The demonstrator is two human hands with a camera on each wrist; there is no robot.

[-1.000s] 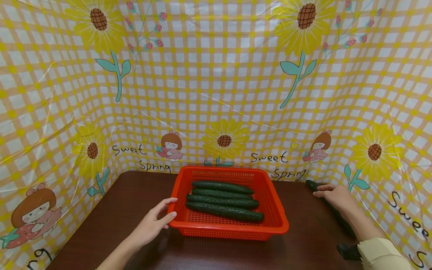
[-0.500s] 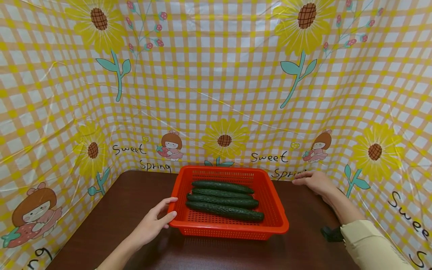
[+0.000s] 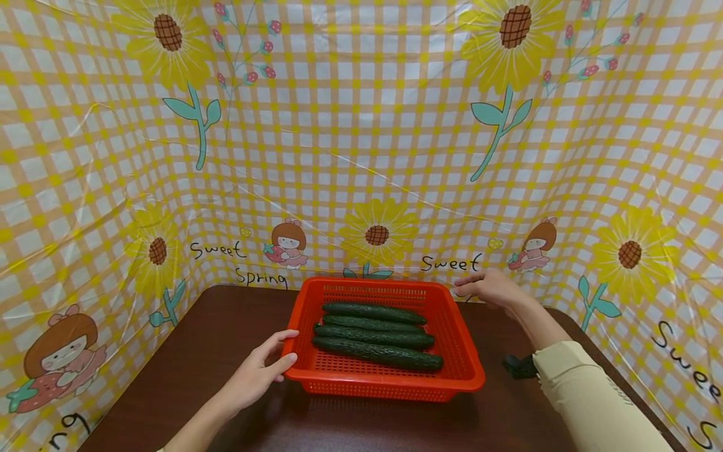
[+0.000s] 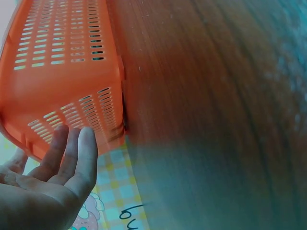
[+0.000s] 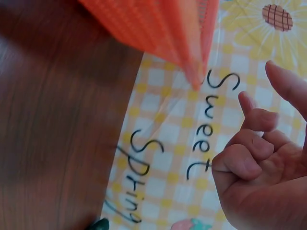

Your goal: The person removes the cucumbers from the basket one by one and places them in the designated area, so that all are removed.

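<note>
A red perforated plastic basket holds several dark green cucumbers lying side by side. My left hand holds its left rim, thumb and index finger on the rim, the other fingers lower, outside the end wall. In the left wrist view those fingers lie close against the slotted wall of the basket. My right hand hovers beyond the basket's back right corner with nothing in it. The right wrist view shows its fingers loosely bent and the thumb extended.
The dark brown table meets a yellow checked cloth that rises at the back and sides. A dark green cucumber tip shows low in the right wrist view. A black wrist device sits under my right forearm.
My right hand has left the cucumber at the table's right side and moved left, toward the basket's back right corner. The left hand and the basket have stayed put.
</note>
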